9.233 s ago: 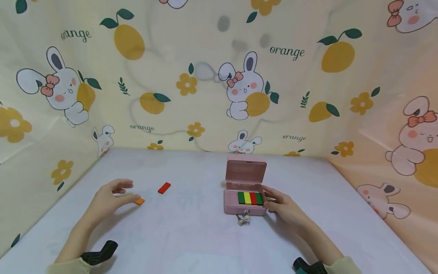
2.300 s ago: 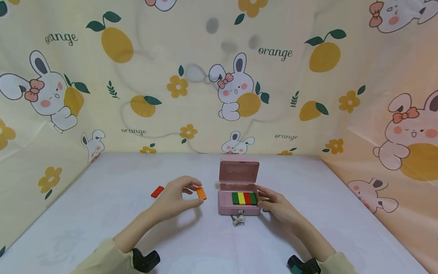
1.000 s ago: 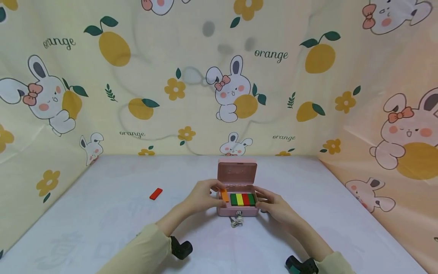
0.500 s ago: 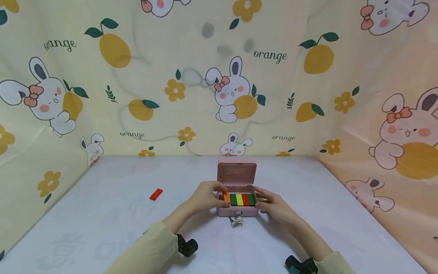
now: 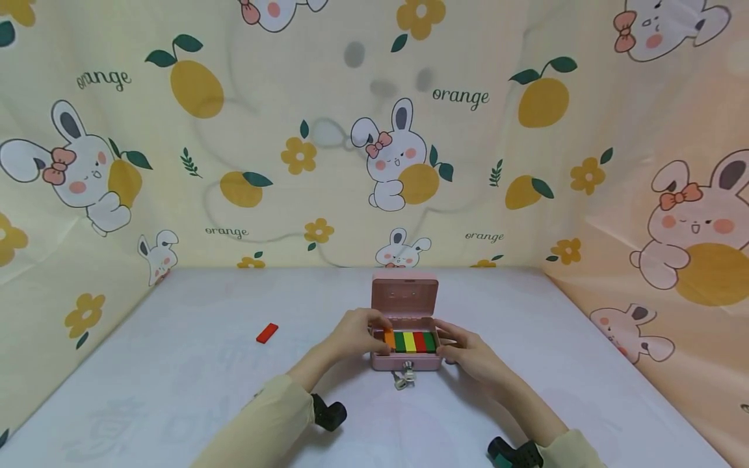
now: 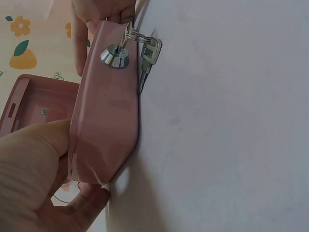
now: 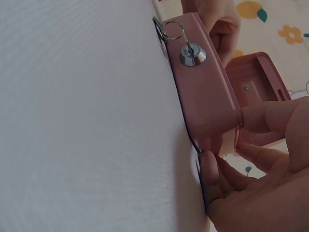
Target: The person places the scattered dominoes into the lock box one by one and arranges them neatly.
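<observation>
A pink metal cash box [image 5: 386, 362] stands on the white table with its lid raised. Inside, a row of green, yellow, red and green domino-like blocks [image 5: 414, 342] lies flat. At the row's left end is an orange block [image 5: 389, 338], pinched by my left hand [image 5: 357, 333] between thumb and fingers inside the box. My right hand [image 5: 471, 344] grips the box's right side, with the thumb at the front corner. Both wrist views show only the outside of the box, so the blocks are hidden there. A red block [image 5: 267, 333] lies on the table, left of the box.
Keys on a ring [image 6: 149, 55] hang from the lock [image 6: 115, 57] on the box's front. The raised lid [image 5: 404, 297] stands behind the hands. A patterned curtain with rabbits and oranges [image 5: 328, 84] encloses the table's back and sides.
My left hand picked up the orange block from the table, carried it right into the box and lowered it beside the row. My right hand stays on the box's right side.
</observation>
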The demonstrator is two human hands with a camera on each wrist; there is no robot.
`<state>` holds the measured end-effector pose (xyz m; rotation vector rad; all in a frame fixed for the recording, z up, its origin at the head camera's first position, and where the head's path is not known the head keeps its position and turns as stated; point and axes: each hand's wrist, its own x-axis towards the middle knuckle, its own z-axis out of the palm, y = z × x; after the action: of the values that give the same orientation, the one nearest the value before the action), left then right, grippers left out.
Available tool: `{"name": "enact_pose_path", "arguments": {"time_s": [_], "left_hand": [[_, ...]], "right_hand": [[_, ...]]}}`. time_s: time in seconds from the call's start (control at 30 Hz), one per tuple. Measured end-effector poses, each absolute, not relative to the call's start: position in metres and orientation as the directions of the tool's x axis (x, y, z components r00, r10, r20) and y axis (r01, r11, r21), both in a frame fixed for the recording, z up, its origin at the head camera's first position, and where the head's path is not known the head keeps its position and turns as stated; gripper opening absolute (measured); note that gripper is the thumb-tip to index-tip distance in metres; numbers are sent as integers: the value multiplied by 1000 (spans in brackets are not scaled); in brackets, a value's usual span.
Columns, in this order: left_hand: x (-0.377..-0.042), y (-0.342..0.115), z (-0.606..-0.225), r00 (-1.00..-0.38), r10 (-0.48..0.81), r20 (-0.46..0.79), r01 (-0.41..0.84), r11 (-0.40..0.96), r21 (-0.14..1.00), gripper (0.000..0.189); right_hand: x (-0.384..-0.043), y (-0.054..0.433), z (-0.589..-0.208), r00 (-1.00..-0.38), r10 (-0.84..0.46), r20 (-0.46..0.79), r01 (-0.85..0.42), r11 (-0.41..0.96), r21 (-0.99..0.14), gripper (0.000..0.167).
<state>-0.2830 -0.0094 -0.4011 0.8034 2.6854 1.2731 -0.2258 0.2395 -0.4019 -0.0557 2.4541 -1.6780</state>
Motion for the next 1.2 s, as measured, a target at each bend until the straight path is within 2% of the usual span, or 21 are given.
{"name": "enact_pose_path", "arguments": {"time_s": [0.63, 1.2], "left_hand": [[-283, -4, -394, -860, 501, 98, 426, 599, 678, 32], [-285, -2, -398, -867, 488, 102, 420, 604, 677, 30]], "right_hand": [[-225, 240, -401, -984, -138, -110, 52, 369, -928, 58], [-224, 239, -402, -986, -122, -117, 66, 360, -930, 58]]}}
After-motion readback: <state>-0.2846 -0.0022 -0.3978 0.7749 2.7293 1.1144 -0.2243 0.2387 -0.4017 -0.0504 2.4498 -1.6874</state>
